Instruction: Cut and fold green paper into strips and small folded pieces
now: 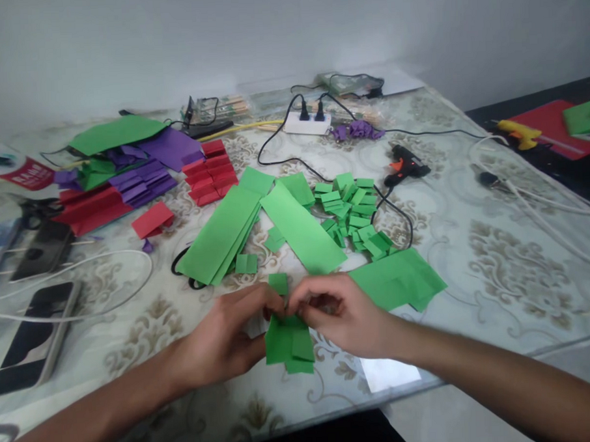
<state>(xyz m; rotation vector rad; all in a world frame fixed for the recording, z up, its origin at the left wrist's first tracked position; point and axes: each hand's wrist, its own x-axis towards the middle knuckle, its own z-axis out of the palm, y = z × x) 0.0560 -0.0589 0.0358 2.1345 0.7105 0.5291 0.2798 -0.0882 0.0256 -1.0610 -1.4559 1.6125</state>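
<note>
My left hand (pixel 226 338) and my right hand (pixel 339 313) meet near the table's front edge, both with fingers pinched on a folded green paper piece (pixel 289 342) that hangs down between them. A small green square (pixel 278 282) sticks up just behind the fingertips. Long green paper strips (pixel 301 228) and a stack of strips (pixel 220 237) lie just beyond my hands. A pile of small folded green pieces (pixel 353 215) sits behind them, and a wider green sheet (pixel 400 278) lies to the right of my right hand.
Red folded pieces (pixel 209 172), purple paper (pixel 146 175) and a green sheet (pixel 115 133) lie at the back left. A black glue gun (pixel 404 166) and a white power strip (pixel 306 123) with cables sit behind. A phone (pixel 33 336) and scissors (pixel 35 213) lie at left.
</note>
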